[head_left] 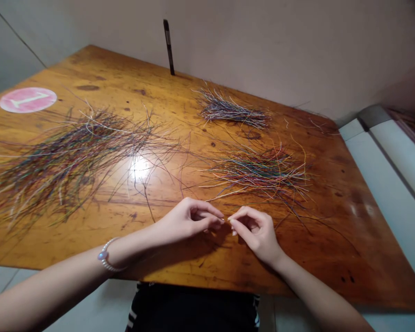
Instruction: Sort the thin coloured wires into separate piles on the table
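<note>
My left hand (190, 221) and my right hand (257, 230) meet fingertip to fingertip, slightly apart, low over the front of the wooden table. Each pinches thumb against forefinger on a thin wire; only a tiny pale bit of the wire (224, 220) shows in the gap, and the fingers hide the rest. Just beyond my hands lies a loose bundle of multicoloured wires (263, 170). A larger heap of long, tangled wires (76, 152) spreads over the left side of the table.
A smaller bundle of mostly white and dark wires (233, 110) lies near the back edge of the wooden table (332, 258). Stray strands are scattered at the back right. A dark pen-like stick (168, 47) stands against the wall. A pink oval (27, 100) marked 1 is at far left.
</note>
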{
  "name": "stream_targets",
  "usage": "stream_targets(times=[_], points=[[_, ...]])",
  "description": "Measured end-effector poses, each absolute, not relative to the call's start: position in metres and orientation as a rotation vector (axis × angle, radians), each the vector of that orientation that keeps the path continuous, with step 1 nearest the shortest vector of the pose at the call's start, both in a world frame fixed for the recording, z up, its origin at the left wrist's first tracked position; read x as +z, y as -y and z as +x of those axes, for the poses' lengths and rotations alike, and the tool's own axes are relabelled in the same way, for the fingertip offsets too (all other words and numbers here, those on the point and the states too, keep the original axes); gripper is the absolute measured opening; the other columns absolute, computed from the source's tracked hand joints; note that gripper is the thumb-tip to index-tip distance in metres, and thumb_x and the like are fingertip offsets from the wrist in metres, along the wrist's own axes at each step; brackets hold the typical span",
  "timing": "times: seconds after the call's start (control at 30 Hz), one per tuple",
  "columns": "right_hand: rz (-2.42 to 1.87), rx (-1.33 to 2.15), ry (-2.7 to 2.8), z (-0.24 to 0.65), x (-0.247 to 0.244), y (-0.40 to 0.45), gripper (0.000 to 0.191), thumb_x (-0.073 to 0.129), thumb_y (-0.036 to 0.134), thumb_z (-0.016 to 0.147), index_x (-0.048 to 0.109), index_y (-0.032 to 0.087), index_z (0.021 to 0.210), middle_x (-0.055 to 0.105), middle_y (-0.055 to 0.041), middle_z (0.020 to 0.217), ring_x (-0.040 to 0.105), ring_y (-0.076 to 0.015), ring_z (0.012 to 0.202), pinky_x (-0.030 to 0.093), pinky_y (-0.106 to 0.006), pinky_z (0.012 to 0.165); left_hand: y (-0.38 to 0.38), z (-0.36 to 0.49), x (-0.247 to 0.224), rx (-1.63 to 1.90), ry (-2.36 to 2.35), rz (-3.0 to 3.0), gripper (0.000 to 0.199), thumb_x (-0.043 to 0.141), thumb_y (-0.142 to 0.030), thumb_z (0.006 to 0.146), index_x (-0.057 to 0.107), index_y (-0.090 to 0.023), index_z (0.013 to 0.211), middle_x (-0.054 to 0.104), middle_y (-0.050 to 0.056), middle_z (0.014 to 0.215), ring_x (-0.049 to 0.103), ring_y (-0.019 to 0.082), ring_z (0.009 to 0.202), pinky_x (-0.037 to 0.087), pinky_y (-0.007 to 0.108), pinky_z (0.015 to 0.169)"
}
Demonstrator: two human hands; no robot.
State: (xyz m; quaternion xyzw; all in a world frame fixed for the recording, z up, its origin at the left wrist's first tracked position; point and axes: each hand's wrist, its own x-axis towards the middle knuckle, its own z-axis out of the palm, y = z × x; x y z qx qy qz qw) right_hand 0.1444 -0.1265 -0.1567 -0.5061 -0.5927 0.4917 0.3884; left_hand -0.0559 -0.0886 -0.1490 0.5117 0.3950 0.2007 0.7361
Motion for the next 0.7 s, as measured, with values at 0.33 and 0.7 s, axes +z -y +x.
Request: stream_targets(times=[0.33, 0.7], points=[[-1.291, 1.59, 1.231, 0.1425, -0.1541, 0.12, 0.02, 0.068, 0.034, 0.074, 0.063, 0.015, 0.072, 0.062, 0.0006, 0.06, 0.057, -0.0096, 0.049, 0.051, -0.022, 0.049, 0.09, -0.0553, -0.1464, 0.49, -0.88, 1.207, 0.021, 0.064, -0.028, 0.08, 0.069, -0.009, 0.087, 0.074, 0.008, 0.083, 0.069, 0.015, 0.075, 0.054, 0.022, 0.07], [-1.197, 1.779, 1.128, 0.1439, -0.1615, 0.1201, 0.022, 0.069, 0.035, 0.076, 0.059, 0.015, 0.072, 0.065, 0.0003, 0.06, 0.058, -0.0083, 0.048, 0.046, -0.02, 0.048, 0.089, -0.0554, -0.1545, 0.446, -0.839, 1.299, 0.023, 0.066, -0.026, 0.078, 0.069, -0.01, 0.094, 0.074, 0.009, 0.089, 0.07, 0.017, 0.082, 0.054, 0.024, 0.074]])
